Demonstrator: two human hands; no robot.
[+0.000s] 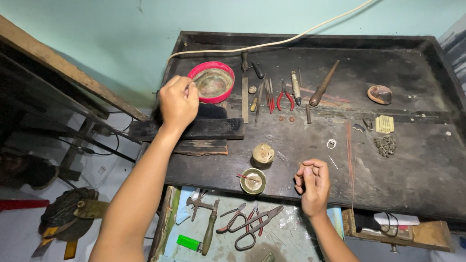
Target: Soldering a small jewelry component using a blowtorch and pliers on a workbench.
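My left hand (pixel 178 101) is closed in a fist at the left edge of the dark wooden workbench (pixel 403 160), beside a red-rimmed bowl (pixel 212 81). It seems to pinch something thin, but I cannot make it out. My right hand (pixel 313 184) hovers over the bench's front edge with fingers curled in; whether it holds anything small is hidden. A small round dish with a red-tipped stick (pixel 253 180) and a short wooden stump (pixel 263 153) sit between the hands. A small silver ring (pixel 331 143) lies just beyond my right hand.
Red-handled pliers (pixel 284 98), files, a wooden-handled tool (pixel 324 83) and thin wires (pixel 349 155) lie across the bench. An open drawer below holds shears (pixel 255 224), pliers and a green lighter (pixel 188 243). A white cable (pixel 272 43) crosses the back. Dark blocks (pixel 194 130) sit under my left hand.
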